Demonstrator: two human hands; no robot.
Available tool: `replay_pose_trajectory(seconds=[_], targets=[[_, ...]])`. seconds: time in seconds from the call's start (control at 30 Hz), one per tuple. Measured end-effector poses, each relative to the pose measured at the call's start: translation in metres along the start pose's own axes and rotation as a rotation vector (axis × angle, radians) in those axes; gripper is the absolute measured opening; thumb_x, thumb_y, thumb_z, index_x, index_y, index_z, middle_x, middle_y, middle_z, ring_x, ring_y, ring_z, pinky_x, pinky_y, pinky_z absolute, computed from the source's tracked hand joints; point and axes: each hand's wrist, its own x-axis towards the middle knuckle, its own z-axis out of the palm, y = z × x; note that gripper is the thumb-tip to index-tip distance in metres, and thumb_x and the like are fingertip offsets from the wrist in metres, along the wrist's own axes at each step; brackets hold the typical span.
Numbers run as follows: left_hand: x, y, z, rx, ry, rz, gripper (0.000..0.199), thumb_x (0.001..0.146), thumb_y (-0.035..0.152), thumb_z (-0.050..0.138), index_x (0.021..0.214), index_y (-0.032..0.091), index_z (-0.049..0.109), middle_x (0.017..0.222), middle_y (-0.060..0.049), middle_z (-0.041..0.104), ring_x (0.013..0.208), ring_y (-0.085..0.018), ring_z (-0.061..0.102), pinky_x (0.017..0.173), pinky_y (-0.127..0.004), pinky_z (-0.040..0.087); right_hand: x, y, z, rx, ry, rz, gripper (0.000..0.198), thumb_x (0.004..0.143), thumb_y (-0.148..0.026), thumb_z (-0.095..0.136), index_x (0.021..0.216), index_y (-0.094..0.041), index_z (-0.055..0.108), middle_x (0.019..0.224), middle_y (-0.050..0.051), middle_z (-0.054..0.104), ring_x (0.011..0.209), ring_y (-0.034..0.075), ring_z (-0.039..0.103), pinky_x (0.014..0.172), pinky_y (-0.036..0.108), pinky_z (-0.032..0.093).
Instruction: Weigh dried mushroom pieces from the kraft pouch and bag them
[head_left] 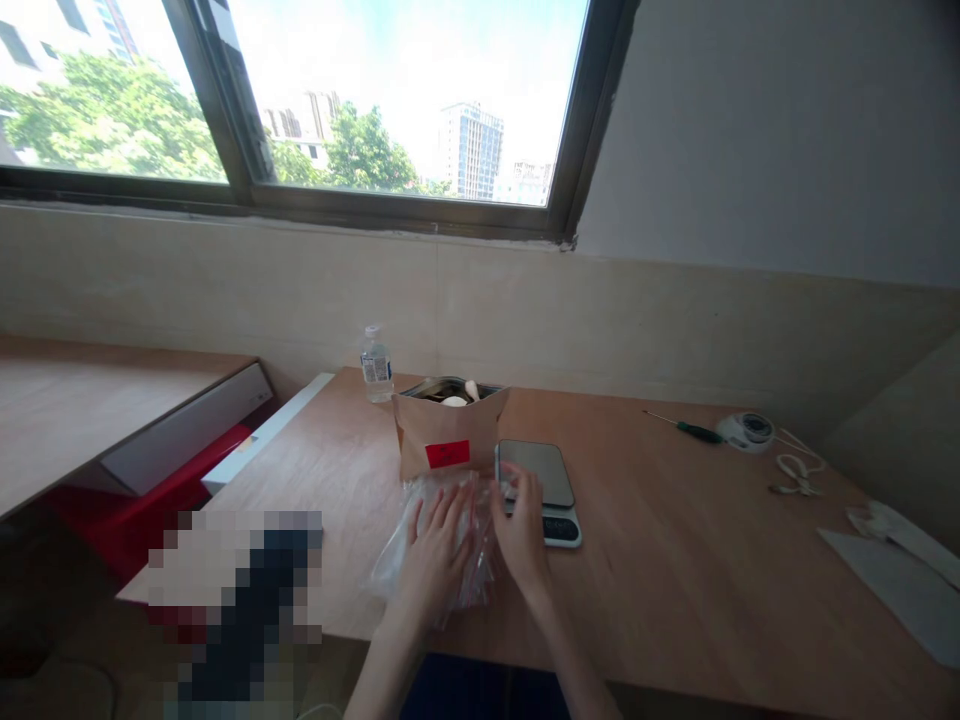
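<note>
A pile of clear zip bags with red seal lines lies near the table's front edge. My left hand rests flat on the pile, its fingers stretched out. At the pile's right edge, my right hand is curled, with thumb and fingers pinched on what looks like the edge of a clear plastic bag. That hand partly covers a kitchen scale with a grey plate and dark display. Just beyond the bags stands an open brown paper pouch with a red label; a white handle sticks out of it.
A clear bottle stands at the table's back left. Farther right lie a green-handled screwdriver, a white dome-shaped device with a cable, and a white sheet. Another table is at the left.
</note>
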Motion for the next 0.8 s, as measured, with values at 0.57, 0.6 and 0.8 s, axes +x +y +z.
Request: replay_pose_trajectory(seconds=[0.57, 0.6, 0.8], targets=[[-0.002, -0.027, 0.023, 0.222, -0.041, -0.163, 0.051, 0.086, 0.043, 0.047, 0.137, 0.035, 0.042, 0.151, -0.005, 0.028, 0.139, -0.029, 0.022, 0.111, -0.051, 0.011, -0.034, 0.087, -0.087, -0.011, 0.167, 0.308, 0.025, 0.081, -0.04, 0.047, 0.079, -0.02, 0.061, 0.083, 0.009, 0.065, 0.082, 0.025, 0.06, 0.073, 0.037, 0.047], [-0.002, -0.027, 0.021, 0.235, -0.037, -0.177, 0.051, 0.086, 0.042, 0.047, 0.136, 0.034, 0.042, 0.151, -0.005, 0.028, 0.139, -0.029, 0.022, 0.111, -0.05, 0.011, -0.034, 0.086, -0.086, -0.03, 0.164, 0.279, 0.025, 0.082, -0.04, 0.047, 0.08, -0.02, 0.062, 0.084, 0.009, 0.064, 0.083, 0.025, 0.059, 0.074, 0.038, 0.047], [-0.004, -0.026, 0.017, 0.299, -0.026, -0.18, 0.049, 0.088, 0.037, 0.041, 0.136, 0.033, 0.043, 0.151, -0.003, 0.028, 0.139, -0.027, 0.022, 0.111, -0.048, 0.012, -0.034, 0.088, -0.087, -0.051, 0.156, 0.252, 0.025, 0.083, -0.037, 0.045, 0.08, -0.019, 0.063, 0.084, 0.009, 0.064, 0.083, 0.025, 0.058, 0.074, 0.038, 0.046]])
